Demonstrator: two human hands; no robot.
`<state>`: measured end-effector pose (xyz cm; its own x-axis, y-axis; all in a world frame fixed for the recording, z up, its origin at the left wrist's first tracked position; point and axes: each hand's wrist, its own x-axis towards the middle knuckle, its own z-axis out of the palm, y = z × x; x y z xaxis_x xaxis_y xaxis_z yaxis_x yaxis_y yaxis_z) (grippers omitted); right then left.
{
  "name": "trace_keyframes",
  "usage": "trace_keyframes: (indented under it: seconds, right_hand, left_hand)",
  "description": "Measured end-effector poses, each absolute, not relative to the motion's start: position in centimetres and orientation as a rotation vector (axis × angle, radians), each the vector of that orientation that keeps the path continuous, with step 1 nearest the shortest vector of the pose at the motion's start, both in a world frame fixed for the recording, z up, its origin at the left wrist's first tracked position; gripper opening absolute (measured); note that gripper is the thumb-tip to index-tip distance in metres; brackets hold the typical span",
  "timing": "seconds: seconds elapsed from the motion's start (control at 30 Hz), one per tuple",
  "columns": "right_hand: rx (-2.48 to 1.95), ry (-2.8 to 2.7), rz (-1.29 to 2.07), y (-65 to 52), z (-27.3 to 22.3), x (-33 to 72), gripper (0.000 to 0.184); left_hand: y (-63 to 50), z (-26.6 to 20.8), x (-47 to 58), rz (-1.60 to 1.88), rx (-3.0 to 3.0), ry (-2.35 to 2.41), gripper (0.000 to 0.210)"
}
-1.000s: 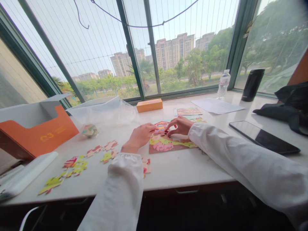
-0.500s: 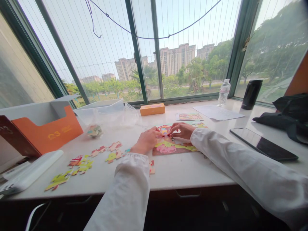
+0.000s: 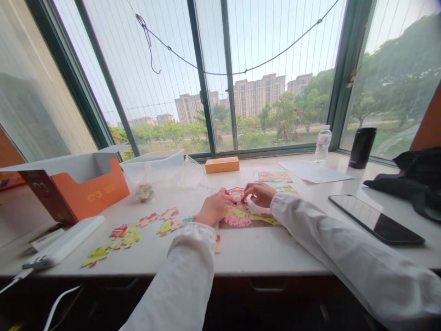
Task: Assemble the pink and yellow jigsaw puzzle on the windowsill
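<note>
A partly joined jigsaw puzzle (image 3: 237,219) lies flat in front of me, with a pink patch, a yellow-green band and a red-framed house. My left hand (image 3: 214,206) rests over its left side, fingers bent together and tips down on the picture; whatever is under them is hidden. From the right, my right hand (image 3: 261,194) reaches in with curled fingers, its fingertips pressing a small puzzle piece at the house. Loose puzzle pieces (image 3: 128,236) in green, red and pink are spread to the left. Another piece (image 3: 217,243) sits below my left wrist.
An orange box (image 3: 98,191), a white tray (image 3: 155,161), a bag of pieces (image 3: 145,192) and a white power bank (image 3: 74,239) stand left. Behind are a small orange box (image 3: 222,165) and a picture card (image 3: 274,176). A phone (image 3: 375,218), bottle (image 3: 323,143) and black tumbler (image 3: 363,147) are right.
The view has tilted up and shifted left, so the scene sits lower and further right. My right fingers have bent more and lifted slightly at the knuckles; both hands stay on the puzzle.
</note>
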<state>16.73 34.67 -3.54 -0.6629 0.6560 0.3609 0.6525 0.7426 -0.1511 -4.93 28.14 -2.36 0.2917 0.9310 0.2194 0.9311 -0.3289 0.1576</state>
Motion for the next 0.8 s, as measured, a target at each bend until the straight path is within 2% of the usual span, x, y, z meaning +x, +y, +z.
trace_keyframes:
  seconds: [0.3, 0.47, 0.8]
  right_hand:
    - [-1.045, -2.525, -0.113, 34.2, -3.3, 16.7, 0.035]
    - [-1.115, -2.479, -0.131, 34.8, -3.9, 17.1, 0.031]
    - [-1.304, -2.402, -0.119, 35.6, -4.4, 17.6, 0.027]
  left_hand:
    - [27.0, -0.3, -2.6, -0.161, -2.38, -1.891, 0.035]
    - [26.7, 0.1, -0.2, 0.058, -2.292, -1.802, 0.029]
    - [25.3, 0.1, 2.8, 0.123, -2.205, -1.921, 0.029]
